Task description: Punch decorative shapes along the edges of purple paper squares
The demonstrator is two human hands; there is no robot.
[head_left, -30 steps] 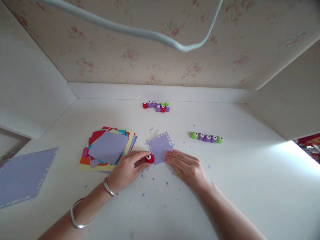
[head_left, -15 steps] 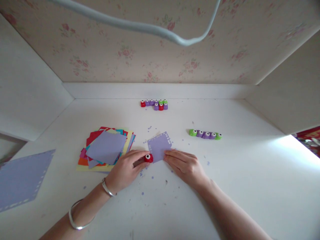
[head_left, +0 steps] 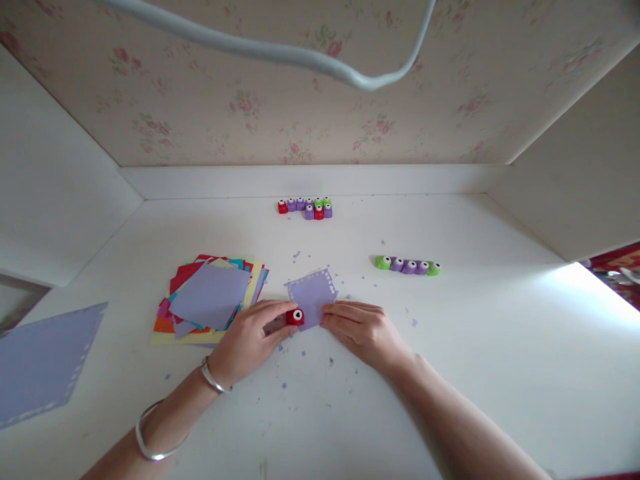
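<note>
A small red craft punch (head_left: 295,317) with a white top sits between the thumb and fingers of my left hand (head_left: 253,333), at the left edge of a purple paper square (head_left: 313,293). Small cut-outs run along the far and right edges of that square. The fingertips of my right hand (head_left: 363,328), pressed together, rest on the paper's right edge. Tiny purple paper bits lie around the square.
A stack of coloured papers (head_left: 213,297) lies left of the square, and a larger purple sheet (head_left: 50,363) is at far left. Small punches (head_left: 310,208) stand near the wall; another row (head_left: 410,267) is at right. A pale cable (head_left: 300,57) hangs across the top.
The purple square has shifted slightly left and towards me, and my right hand has moved left with it. The red punch has turned a little in my left hand.
</note>
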